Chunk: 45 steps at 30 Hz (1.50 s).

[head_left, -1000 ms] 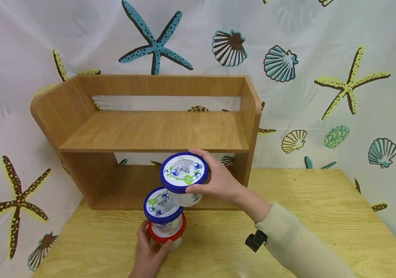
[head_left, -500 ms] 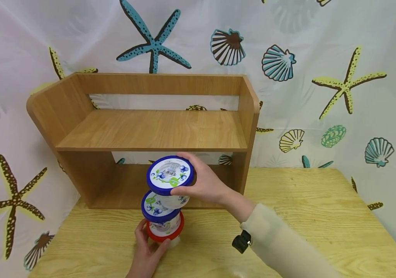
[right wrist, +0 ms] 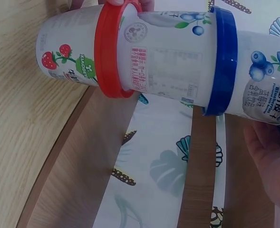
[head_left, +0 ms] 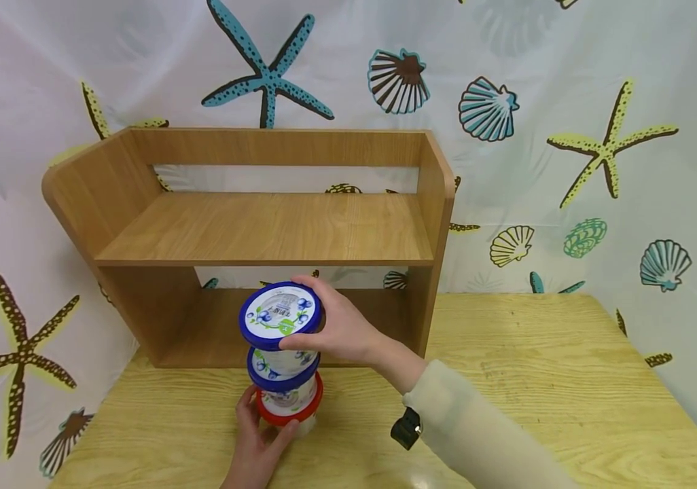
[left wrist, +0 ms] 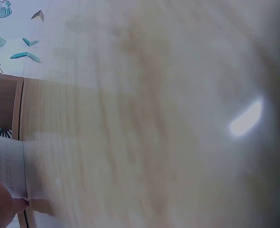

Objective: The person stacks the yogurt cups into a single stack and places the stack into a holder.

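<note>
Leftward comes the top tub [head_left: 280, 314], right grip [head_left: 345, 326] pinching it, over the middle tub [right wrist: 175, 57]; left grip [head_left: 255, 438] clasps the red-lidded tub [right wrist: 73, 42] nearer the worktop's [head_left: 538, 380] left edge.

Your right arm wears a long cream sleeve [head_left: 477, 435], plain and matte, smooth along the forearm with faint creasing towards its cuff [head_left: 426, 388]. The cuff ends at your wrist in a slightly loose edge. On its underside sits a small black device [head_left: 405, 429], boxy and blocky, with a tiny metallic glint beside the fabric. Your right hand [head_left: 344, 327] is bare; your left hand [head_left: 255, 440] is bare too, as is its visible wrist.
</note>
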Each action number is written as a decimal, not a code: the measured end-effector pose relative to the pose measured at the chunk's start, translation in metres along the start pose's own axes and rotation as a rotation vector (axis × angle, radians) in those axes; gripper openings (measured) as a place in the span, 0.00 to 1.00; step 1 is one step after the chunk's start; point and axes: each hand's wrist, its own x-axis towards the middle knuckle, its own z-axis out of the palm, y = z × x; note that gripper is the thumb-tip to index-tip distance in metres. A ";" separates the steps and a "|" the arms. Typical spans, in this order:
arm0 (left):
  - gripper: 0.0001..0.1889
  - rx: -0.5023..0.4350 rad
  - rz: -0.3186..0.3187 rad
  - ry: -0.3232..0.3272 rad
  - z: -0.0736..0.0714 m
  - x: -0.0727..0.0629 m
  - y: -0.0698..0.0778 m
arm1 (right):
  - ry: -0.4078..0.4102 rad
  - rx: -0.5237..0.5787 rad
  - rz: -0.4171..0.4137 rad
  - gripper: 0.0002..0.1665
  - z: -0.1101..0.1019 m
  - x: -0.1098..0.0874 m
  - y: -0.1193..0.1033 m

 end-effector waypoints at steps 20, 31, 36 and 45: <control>0.48 -0.001 -0.012 -0.007 -0.004 0.003 0.002 | 0.019 0.009 -0.007 0.51 0.005 0.006 0.004; 0.49 0.004 -0.034 -0.003 -0.005 0.002 0.002 | 0.128 0.035 -0.191 0.50 -0.018 -0.018 0.020; 0.48 -0.005 0.021 0.009 -0.003 0.000 0.001 | 0.213 0.043 -0.262 0.54 -0.034 -0.036 0.022; 0.48 -0.016 0.020 0.010 0.000 -0.001 0.002 | 0.340 0.034 -0.396 0.51 -0.078 -0.063 0.015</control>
